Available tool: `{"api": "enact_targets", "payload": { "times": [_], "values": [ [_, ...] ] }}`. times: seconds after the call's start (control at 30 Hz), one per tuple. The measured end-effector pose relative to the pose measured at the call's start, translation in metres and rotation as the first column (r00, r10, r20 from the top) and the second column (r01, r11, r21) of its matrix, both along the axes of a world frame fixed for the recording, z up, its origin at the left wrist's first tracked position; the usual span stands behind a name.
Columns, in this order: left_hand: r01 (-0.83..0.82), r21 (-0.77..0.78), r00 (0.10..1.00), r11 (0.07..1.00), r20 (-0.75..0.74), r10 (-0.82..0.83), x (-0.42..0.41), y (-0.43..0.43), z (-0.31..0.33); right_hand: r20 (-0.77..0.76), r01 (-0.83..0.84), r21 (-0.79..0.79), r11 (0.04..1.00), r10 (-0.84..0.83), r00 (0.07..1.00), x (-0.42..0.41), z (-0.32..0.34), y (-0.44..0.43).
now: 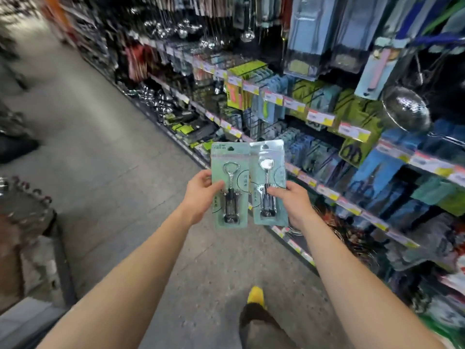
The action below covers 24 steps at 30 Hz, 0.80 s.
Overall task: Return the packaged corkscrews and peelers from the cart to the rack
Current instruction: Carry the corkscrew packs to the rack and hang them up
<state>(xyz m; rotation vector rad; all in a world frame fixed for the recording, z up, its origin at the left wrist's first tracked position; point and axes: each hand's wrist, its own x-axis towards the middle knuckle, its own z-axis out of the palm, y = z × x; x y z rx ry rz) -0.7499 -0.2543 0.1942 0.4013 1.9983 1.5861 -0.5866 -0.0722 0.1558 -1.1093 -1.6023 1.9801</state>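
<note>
Each hand pinches one pale-green carded, clear-blister metal corkscrew pack, the left hand (201,190) its pack (229,185) and the right hand (293,197) its pack (269,182), held out before the packet-hung store rack (352,137), so each pack's top hang hole should probably be lined up squarely with a free peg before sliding it on.

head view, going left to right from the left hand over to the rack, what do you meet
left hand → left corkscrew pack → right corkscrew pack → right hand → rack. Each of the hands holds one pack, and the packs sit side by side.
</note>
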Motion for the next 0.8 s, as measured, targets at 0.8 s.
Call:
{"api": "enact_targets", "payload": {
  "times": [0.8],
  "values": [
    [-0.05,0.113,0.99,0.992,-0.128,0.065,-0.337,0.105,0.103,-0.153,-0.064,0.181,0.981,0.093,0.984,-0.372,0.106,0.123]
  ]
}}
